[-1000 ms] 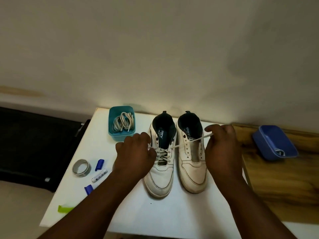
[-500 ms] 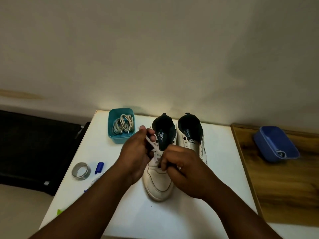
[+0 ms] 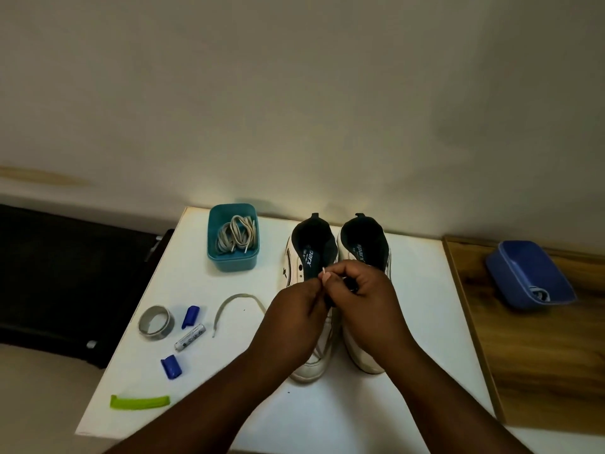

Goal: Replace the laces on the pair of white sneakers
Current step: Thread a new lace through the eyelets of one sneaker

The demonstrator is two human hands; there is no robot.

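Note:
Two white sneakers stand side by side on the white table (image 3: 415, 290), toes toward me: the left sneaker (image 3: 309, 253) and the right sneaker (image 3: 366, 244). My left hand (image 3: 294, 319) and my right hand (image 3: 363, 296) meet over the left sneaker's tongue, and both pinch the lace there. A small pale lace tip (image 3: 324, 271) sticks up between my fingertips. One loose end of the lace (image 3: 226, 306) curves out to the left on the table. My hands hide the eyelets and most of both shoes' fronts.
A teal box (image 3: 232, 257) with several spare laces stands at the back left. A tape roll (image 3: 155, 322), two blue caps (image 3: 190, 316) (image 3: 171, 367), a battery (image 3: 190, 337) and a green strip (image 3: 139, 402) lie left. A blue tray (image 3: 523, 276) sits on wood at right.
My right hand came in from the far right and now meets the left hand over the left sneaker. One lace end now trails loose on the table to the left.

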